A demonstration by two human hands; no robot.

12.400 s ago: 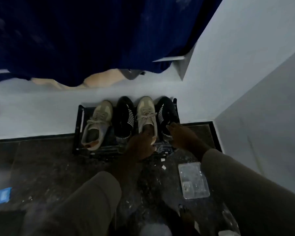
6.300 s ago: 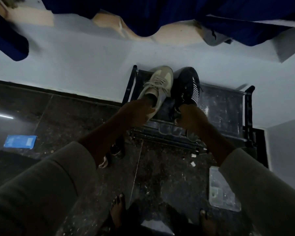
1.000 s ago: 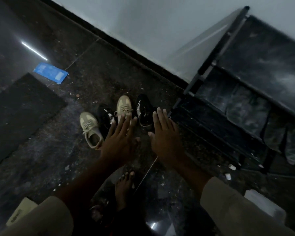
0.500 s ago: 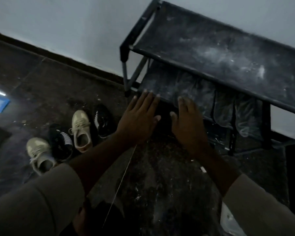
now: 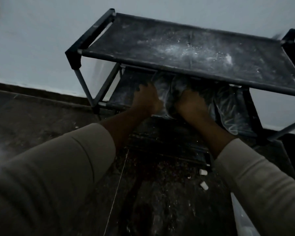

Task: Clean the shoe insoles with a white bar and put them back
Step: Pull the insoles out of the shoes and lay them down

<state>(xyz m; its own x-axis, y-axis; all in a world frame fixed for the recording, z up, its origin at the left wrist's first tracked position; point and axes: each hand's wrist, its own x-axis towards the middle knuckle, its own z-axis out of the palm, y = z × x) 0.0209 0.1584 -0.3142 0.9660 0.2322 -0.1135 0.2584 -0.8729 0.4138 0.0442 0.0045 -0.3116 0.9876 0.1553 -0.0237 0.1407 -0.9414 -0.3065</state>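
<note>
bundles [image 5: 169, 93] of crinkly plastic gripped by left hand [image 5: 146, 99], right hand [image 5: 191, 103]

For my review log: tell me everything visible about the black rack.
The rack is black: a tube frame with fabric-like shelves, standing on the dark floor by the pale wall. White powder dusts its top shelf. Clear plastic bundles lie on the lower shelf, where the left hand and right hand reach in.
</note>
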